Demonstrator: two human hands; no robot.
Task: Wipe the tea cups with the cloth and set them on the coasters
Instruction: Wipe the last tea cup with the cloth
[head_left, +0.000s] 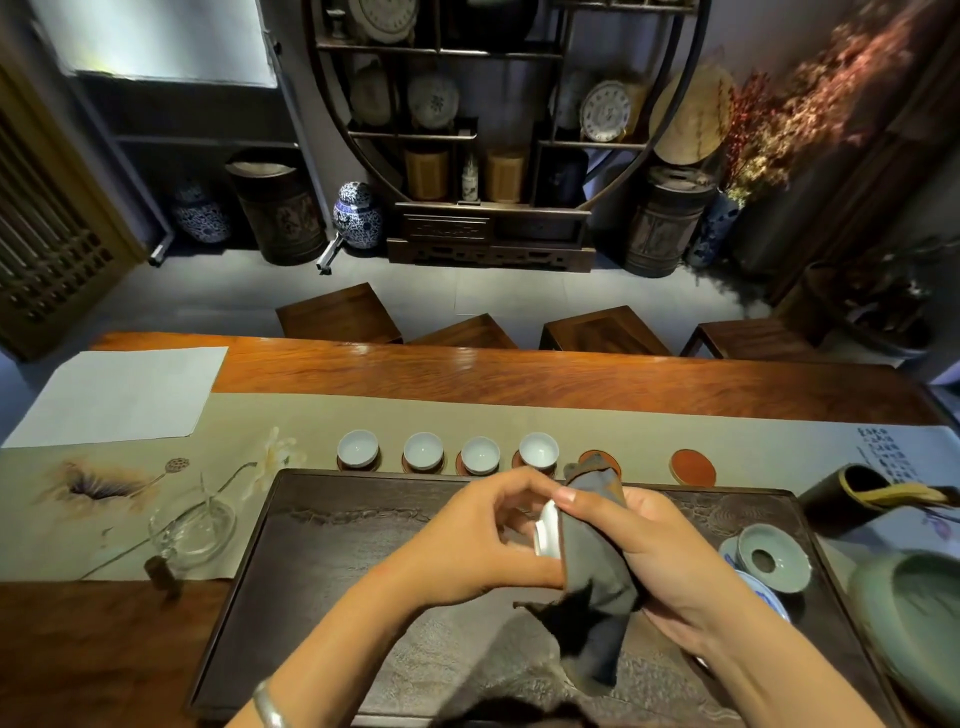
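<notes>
Over the dark carved wooden tea tray (332, 545) I see my left hand (467, 540) pinching a glossy white cup (548, 530), my right hand (670, 561) gripping the grey cloth (592, 566); the runner's calligraphy (883, 457) is unreadable.

Beyond your tray (363, 519), four cups (358, 448) sit on coasters in a row; two bare coasters (693, 467) lie to their right, a glass pitcher (192, 527) left of the tray.
</notes>
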